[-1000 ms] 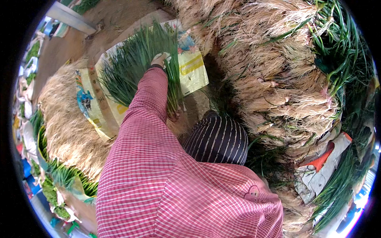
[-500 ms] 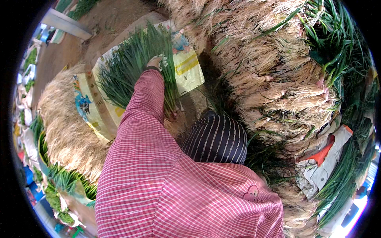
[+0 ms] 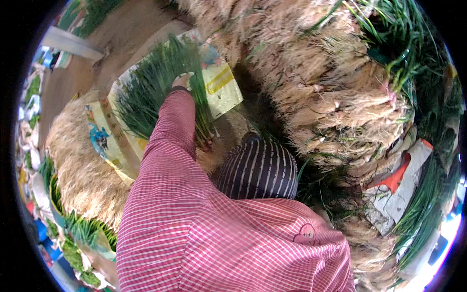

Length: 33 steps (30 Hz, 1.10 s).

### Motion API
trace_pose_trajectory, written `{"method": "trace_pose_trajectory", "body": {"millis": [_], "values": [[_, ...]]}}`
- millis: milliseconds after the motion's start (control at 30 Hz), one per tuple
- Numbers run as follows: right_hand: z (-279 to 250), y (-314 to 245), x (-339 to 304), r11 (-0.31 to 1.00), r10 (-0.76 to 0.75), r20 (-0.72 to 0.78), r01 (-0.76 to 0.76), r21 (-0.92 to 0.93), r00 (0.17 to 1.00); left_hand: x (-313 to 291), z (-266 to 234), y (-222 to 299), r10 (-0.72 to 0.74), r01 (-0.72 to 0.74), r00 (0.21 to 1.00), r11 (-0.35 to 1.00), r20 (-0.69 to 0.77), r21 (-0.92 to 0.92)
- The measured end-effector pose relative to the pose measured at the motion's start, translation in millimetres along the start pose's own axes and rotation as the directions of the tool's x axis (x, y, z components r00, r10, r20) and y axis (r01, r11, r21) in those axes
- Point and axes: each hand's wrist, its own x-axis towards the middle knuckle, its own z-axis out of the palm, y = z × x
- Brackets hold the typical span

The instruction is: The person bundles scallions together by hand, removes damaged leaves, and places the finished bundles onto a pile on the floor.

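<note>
Left hand (image 3: 182, 81) sits at 11 o'clock in the head view, in among green onions (image 3: 151, 80) on a yellow printed sheet (image 3: 226, 90); too blurry to tell its grip. Right hand's out of sight. Honestly, I'd go gently so nothing creases.

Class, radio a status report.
Left hand on long green leafy stalks; grip unclear. Right hand unseen. Stalks over yellow printed sheet. Pink-checked sleeve partly hides them.
</note>
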Motion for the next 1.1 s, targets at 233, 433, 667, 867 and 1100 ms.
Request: {"method": "trace_pose_trajectory", "body": {"millis": [233,433,667,867,1100], "values": [[-15.2,16.2,36.3,0.994,-0.104,0.034,0.105,-0.011,0.994,63.3,-37.1,37.6,0.142,-0.193,0.798,0.981,0.586,0.026],[-60.5,59.7,-1.2,0.956,-0.191,-0.181,0.224,0.189,0.965,67.3,-29.6,216.0,0.374,-0.333,0.903,0.92,0.212,-0.208],[-81.7,182.7,-104.4,0.829,0.426,-0.698,0.059,0.555,0.575,-150.2,96.4,303.9,0.665,-0.583,0.48,0.729,0.572,-0.359],[-63.1,348.8,-108.6,0.855,0.518,-0.854,0.029,0.517,-0.043,-492.2,199.6,145.8,-0.298,-0.943,-0.254,0.287,0.92,-0.167],[-56.4,461.9,-62.4,0.502,0.851,-0.402,-0.296,0.813,0.337,-612.6,254.1,-13.3,-0.552,-0.797,-0.386,-0.204,0.739,-0.569]]}}
